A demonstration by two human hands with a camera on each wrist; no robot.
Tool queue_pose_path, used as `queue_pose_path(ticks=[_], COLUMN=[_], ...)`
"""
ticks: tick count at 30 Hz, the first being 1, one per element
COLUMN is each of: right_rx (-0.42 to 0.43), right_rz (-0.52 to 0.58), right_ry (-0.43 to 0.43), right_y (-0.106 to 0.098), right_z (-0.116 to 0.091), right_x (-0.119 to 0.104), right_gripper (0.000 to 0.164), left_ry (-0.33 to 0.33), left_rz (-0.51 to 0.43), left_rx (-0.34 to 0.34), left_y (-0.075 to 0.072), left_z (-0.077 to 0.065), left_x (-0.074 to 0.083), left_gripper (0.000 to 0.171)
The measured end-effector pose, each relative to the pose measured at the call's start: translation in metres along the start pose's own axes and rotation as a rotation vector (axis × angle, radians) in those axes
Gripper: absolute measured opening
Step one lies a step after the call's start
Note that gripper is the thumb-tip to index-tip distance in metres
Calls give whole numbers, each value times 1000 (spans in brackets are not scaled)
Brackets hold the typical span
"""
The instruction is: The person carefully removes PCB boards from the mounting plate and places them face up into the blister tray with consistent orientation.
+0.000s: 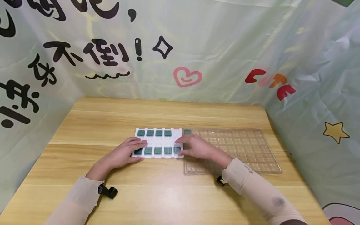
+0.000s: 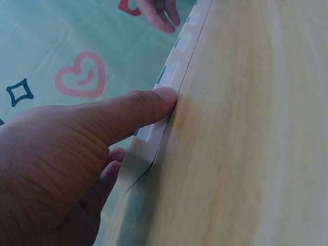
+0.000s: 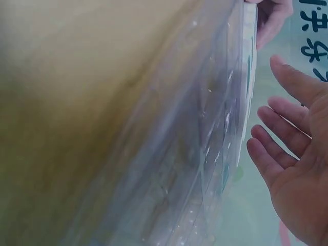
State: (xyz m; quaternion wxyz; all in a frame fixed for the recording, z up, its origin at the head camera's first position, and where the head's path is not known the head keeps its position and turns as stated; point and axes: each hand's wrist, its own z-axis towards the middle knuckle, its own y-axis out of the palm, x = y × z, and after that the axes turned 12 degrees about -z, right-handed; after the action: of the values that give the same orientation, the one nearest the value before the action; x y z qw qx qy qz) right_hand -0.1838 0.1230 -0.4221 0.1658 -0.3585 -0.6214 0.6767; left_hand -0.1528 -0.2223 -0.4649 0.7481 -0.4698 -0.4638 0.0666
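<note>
A white slotted tray (image 1: pixel 153 143) lies on the table with two rows of green square chips (image 1: pixel 158 151). The far row's rightmost slot shows no chip. My left hand (image 1: pixel 123 153) holds the tray's left end, its thumb (image 2: pixel 148 105) along the near edge and the other fingers over the left side. Over the tray's right end hovers my right hand (image 1: pixel 198 147), fingers apart and slightly bent, holding nothing; the right wrist view shows its palm (image 3: pixel 302 179) bare. Beside the white tray, a clear plastic tray (image 1: pixel 239 147) has one green chip (image 1: pixel 187 132) in its far left corner.
Both trays rest on a wooden table (image 1: pixel 157 193). The clear tray's right edge reaches near the table's right side. A printed cloth (image 1: pixel 225 47) hangs behind and at the sides. A black wrist mount (image 1: pixel 108 191) is strapped at the left cuff.
</note>
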Motion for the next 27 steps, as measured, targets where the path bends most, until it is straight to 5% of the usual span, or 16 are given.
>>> queue_pose_path(ticks=[16, 27], right_rx=[19, 42], right_rz=[-114, -145], right_ry=[-71, -119], right_y=[8, 8], right_z=[-4, -3], right_x=[-8, -7], right_gripper=[51, 50], left_ry=[7, -240], left_rz=[74, 18], left_rx=[36, -21], left_y=[0, -10], left_z=[0, -2], left_x=[5, 0], left_gripper=[67, 110])
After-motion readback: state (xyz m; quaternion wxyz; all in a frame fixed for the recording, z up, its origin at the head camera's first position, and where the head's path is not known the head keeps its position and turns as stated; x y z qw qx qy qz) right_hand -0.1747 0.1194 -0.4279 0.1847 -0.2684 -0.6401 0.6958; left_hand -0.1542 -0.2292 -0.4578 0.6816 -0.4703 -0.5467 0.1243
